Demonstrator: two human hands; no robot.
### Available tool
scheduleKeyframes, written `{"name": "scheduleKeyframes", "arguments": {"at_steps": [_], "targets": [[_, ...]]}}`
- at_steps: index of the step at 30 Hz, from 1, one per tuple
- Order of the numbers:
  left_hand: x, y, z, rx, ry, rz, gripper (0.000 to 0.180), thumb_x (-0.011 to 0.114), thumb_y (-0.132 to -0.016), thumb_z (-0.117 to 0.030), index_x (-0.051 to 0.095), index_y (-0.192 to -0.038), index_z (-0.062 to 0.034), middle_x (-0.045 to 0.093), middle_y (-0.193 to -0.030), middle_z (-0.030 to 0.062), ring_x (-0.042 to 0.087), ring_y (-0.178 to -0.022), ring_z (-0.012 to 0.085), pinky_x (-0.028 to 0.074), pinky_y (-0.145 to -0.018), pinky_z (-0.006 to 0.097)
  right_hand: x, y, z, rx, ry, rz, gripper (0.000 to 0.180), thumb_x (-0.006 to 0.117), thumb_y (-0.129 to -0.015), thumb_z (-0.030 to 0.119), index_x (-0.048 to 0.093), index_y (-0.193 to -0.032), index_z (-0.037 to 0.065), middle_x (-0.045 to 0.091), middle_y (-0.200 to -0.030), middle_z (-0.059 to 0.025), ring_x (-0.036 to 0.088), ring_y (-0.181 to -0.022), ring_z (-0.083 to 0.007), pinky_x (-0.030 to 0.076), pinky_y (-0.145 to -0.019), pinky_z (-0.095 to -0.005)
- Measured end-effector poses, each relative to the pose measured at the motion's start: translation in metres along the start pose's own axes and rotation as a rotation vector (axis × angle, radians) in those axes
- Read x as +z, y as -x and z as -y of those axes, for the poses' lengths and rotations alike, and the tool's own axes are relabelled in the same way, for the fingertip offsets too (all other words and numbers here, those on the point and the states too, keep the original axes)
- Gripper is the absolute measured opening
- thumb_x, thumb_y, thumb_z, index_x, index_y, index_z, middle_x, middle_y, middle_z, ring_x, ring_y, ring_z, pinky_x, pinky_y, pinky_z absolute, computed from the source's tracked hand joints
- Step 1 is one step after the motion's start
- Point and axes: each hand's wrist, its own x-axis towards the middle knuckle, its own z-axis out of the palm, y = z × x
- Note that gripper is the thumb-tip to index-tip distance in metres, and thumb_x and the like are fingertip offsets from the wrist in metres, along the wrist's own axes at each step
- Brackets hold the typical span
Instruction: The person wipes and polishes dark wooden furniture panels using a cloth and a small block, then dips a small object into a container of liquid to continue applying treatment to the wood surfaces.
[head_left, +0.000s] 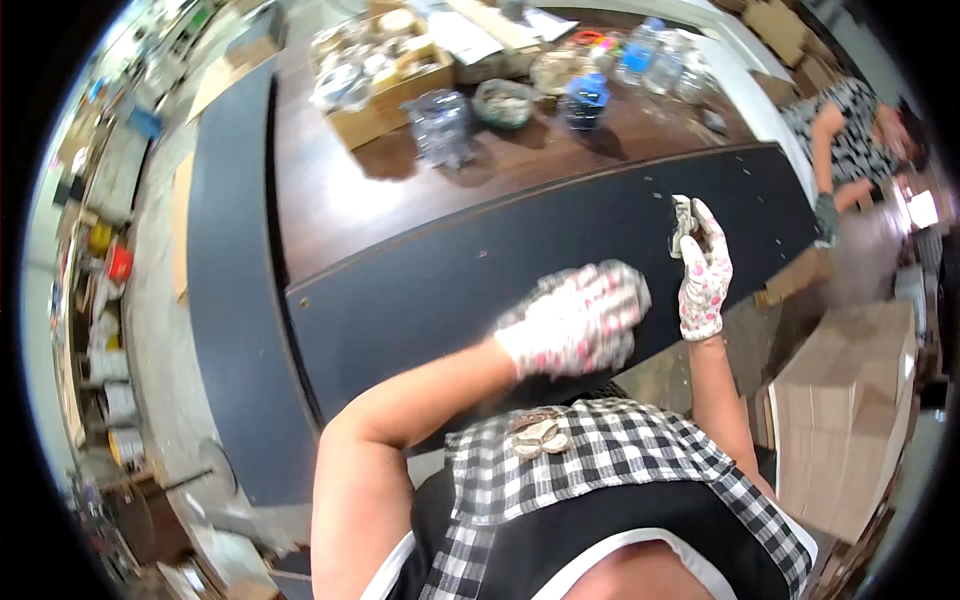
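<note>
- L hand, gloved (white w/ pink print), curled loosely, blurred; sits over dark panel near its front edge. Can't tell if it holds anything.
- R hand, same glove type, closed on a small pale crumpled piece, pinched at the fingertips, held upright above the panel's right part.
- Panel lies on the brown tabletop, long side across the view; small pale specks near its far edge.
- Behind the panel on the tabletop: cardboard box w/ mixed bits, clear crumpled plastic container, small bowl, blue item.
- Another person in patterned top at far right, bent toward boxes.
- Large carton just right of the wearer.
</note>
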Motion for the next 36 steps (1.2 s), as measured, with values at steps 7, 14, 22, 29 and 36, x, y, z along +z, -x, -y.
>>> {"name": "scheduleKeyframes", "arguments": {"at_steps": [7,14,22,29,36], "targets": [[-0.006,-0.092,0.064,-0.180,-0.326,-0.122,0.057,0.064,-0.083,-0.032,0.053,-0.130,-0.0026,0.051,-0.133,0.0200,0.044,-0.128,0.0401,0.035,-0.106,0.049,-0.210,0.026,0.024,-0.007,0.103,-0.553,0.047,0.059,-0.092,0.005,0.049,-0.137,-0.002,0.057,-0.130,-0.0097,0.057,-0.113,-0.0157,0.045,-0.095,-0.0281],[0.075,-0.235,0.017,-0.008,-0.027,0.056,0.051,0.065,-0.082,-0.030,0.056,-0.127,-0.0092,0.054,-0.134,0.0176,0.049,-0.127,0.0346,0.038,-0.108,0.044,-0.248,0.009,0.015,0.054,0.060,-0.498,0.051,0.060,-0.089,0.006,0.048,-0.138,-0.002,0.056,-0.132,-0.0111,0.057,-0.111,-0.0156,0.049,-0.087,-0.0270],[0.091,-0.267,0.030,-0.246,-0.096,-0.044,0.061,0.069,-0.080,-0.024,0.051,-0.136,-0.0067,0.048,-0.141,0.0187,0.042,-0.133,0.0372,0.036,-0.107,0.050,-0.307,-0.070,-0.026,0.070,0.060,-0.393,0.051,0.060,-0.088,0.006,0.048,-0.137,-0.003,0.054,-0.132,-0.0095,0.055,-0.113,-0.0169,0.044,-0.096,-0.0282],[0.137,-0.359,0.071,-0.278,-0.370,-0.199,0.052,0.066,-0.082,-0.027,0.056,-0.129,-0.0077,0.055,-0.133,0.0192,0.049,-0.126,0.0371,0.040,-0.105,0.047,-0.380,-0.112,-0.054,0.035,-0.059,-0.387,0.050,0.056,-0.088,-0.005,0.051,-0.137,0.001,0.059,-0.118,-0.0049,0.055,-0.100,-0.0106,0.046,-0.087,-0.0254],[0.187,-0.382,-0.019,-0.182,-0.223,0.186,0.060,0.064,-0.085,-0.035,0.049,-0.138,-0.0101,0.043,-0.145,0.0184,0.036,-0.138,0.0348,0.028,-0.113,0.053,-0.359,-0.166,-0.065,0.167,-0.018,-0.049,0.057,0.055,-0.089,-0.004,0.042,-0.144,0.003,0.057,-0.113,-0.0015,0.053,-0.096,-0.0071,0.045,-0.084,-0.0218]]}}
